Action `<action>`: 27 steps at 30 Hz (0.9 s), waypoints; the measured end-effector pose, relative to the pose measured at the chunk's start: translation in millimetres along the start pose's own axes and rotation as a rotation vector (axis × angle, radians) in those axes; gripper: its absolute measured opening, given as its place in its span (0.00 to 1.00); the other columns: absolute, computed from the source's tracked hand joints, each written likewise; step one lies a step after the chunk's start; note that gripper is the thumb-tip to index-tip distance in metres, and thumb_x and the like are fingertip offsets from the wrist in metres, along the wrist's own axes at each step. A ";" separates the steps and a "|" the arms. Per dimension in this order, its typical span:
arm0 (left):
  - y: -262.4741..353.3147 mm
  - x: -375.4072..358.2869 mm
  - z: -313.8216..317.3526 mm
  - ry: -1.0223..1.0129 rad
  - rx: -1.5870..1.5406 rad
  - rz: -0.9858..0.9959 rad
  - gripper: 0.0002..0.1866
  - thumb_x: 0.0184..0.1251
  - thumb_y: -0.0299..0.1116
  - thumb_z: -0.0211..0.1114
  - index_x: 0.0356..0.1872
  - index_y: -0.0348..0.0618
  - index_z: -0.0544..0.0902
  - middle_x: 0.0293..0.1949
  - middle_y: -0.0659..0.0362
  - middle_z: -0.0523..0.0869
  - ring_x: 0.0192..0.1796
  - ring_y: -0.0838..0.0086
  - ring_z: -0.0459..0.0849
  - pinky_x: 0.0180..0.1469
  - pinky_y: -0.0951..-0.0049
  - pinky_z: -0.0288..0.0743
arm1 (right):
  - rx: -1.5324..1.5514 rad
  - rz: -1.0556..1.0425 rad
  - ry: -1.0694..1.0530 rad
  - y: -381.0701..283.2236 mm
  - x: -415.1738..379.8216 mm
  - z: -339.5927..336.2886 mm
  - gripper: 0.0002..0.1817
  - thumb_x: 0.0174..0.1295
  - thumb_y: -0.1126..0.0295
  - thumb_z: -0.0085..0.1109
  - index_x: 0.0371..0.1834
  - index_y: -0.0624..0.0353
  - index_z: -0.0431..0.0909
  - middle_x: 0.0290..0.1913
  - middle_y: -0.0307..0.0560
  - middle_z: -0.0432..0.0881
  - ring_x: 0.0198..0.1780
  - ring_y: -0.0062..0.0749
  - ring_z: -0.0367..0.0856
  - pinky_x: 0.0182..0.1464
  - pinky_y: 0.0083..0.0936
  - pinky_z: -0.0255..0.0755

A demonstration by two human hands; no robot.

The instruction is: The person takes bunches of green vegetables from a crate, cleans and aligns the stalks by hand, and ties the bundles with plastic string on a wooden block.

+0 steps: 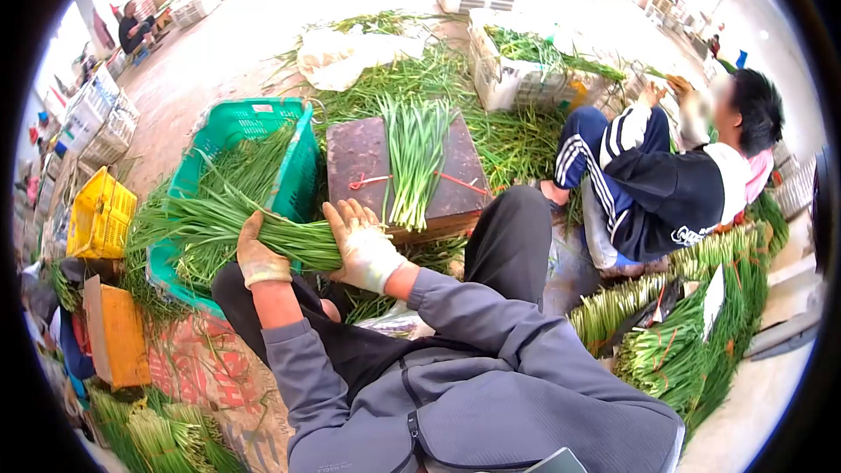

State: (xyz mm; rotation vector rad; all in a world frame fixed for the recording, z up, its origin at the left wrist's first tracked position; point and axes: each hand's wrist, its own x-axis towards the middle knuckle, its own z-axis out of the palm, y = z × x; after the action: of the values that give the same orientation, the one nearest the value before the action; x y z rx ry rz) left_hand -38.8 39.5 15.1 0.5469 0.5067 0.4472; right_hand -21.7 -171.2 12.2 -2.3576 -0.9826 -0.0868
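Observation:
In the head view, my left hand [263, 256], in a pale glove with bare fingertips, is closed around a bunch of green chives [302, 242]. The leaves fan out to the left over a green plastic basket [308, 158]. My right hand [363, 247], gloved too, lies flat with fingers stretched against the stem ends of that bunch. Beyond it, another chive bundle [410, 158] rests on a dark wooden block [357, 142], on top of a red tie [372, 181] laid across the block.
A seated person [674, 175] works at the right beside a white crate [498, 70] of chives. Tied bundles [674, 346] are stacked at the right. Loose chives [429, 74] cover the floor behind the block. A yellow crate [101, 215] and wooden box [118, 333] stand left.

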 end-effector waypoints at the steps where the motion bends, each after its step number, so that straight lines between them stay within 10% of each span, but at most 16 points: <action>1: -4.2 -1.3 7.6 0.011 0.067 -0.010 0.08 0.67 0.28 0.64 0.44 0.37 0.81 0.37 0.52 0.84 0.38 0.61 0.84 0.45 0.56 0.82 | 0.079 0.011 0.000 8.9 -4.4 -1.1 0.66 0.39 0.55 0.81 0.79 0.65 0.47 0.73 0.69 0.60 0.77 0.64 0.54 0.77 0.53 0.48; 9: -113.7 21.4 136.1 -0.135 0.416 -0.359 0.15 0.66 0.26 0.66 0.53 0.38 0.79 0.39 0.53 0.84 0.38 0.61 0.84 0.43 0.58 0.82 | 0.500 0.231 0.040 110.2 -37.1 -17.7 0.57 0.45 0.63 0.77 0.77 0.65 0.50 0.50 0.68 0.82 0.52 0.60 0.83 0.56 0.42 0.77; 14: -201.3 72.2 203.3 -0.453 0.522 -0.546 0.15 0.65 0.28 0.69 0.51 0.35 0.80 0.39 0.53 0.86 0.39 0.61 0.86 0.44 0.60 0.83 | 0.624 0.545 0.282 146.9 -30.8 -50.3 0.45 0.51 0.65 0.73 0.71 0.64 0.58 0.54 0.60 0.82 0.56 0.42 0.84 0.60 0.33 0.76; 17: -232.5 92.3 225.2 -0.571 0.573 -0.557 0.20 0.66 0.34 0.71 0.55 0.34 0.80 0.43 0.53 0.88 0.43 0.62 0.87 0.46 0.58 0.83 | 0.590 0.726 0.305 178.2 -17.6 -49.6 0.43 0.53 0.64 0.70 0.70 0.66 0.58 0.54 0.64 0.82 0.55 0.49 0.84 0.61 0.34 0.75; 19: -245.0 114.4 212.9 -0.413 1.072 -0.243 0.38 0.61 0.48 0.75 0.66 0.32 0.75 0.58 0.45 0.84 0.57 0.55 0.84 0.59 0.56 0.78 | 0.406 0.840 0.274 203.2 -7.5 -30.1 0.48 0.54 0.58 0.70 0.72 0.68 0.54 0.55 0.67 0.82 0.57 0.56 0.83 0.61 0.37 0.75; 23: -222.6 141.8 124.9 -0.143 1.364 0.259 0.42 0.55 0.49 0.74 0.68 0.32 0.72 0.63 0.42 0.80 0.64 0.55 0.81 0.64 0.62 0.74 | 0.257 1.112 0.011 236.7 5.1 15.1 0.60 0.56 0.46 0.71 0.78 0.71 0.43 0.58 0.71 0.79 0.58 0.58 0.82 0.62 0.40 0.76; 27: -218.9 106.0 41.0 -0.126 1.814 0.037 0.30 0.55 0.43 0.73 0.57 0.38 0.79 0.55 0.44 0.84 0.57 0.50 0.84 0.60 0.59 0.77 | 0.152 1.141 -0.030 227.5 10.8 13.9 0.60 0.55 0.45 0.72 0.78 0.71 0.45 0.63 0.72 0.73 0.60 0.62 0.79 0.61 0.43 0.76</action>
State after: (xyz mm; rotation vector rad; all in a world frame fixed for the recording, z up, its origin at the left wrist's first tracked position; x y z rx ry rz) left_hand 125.1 -88.0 -118.1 2.3017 0.6902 -0.1553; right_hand 136.2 -284.8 -107.1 -2.4183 0.4245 0.4401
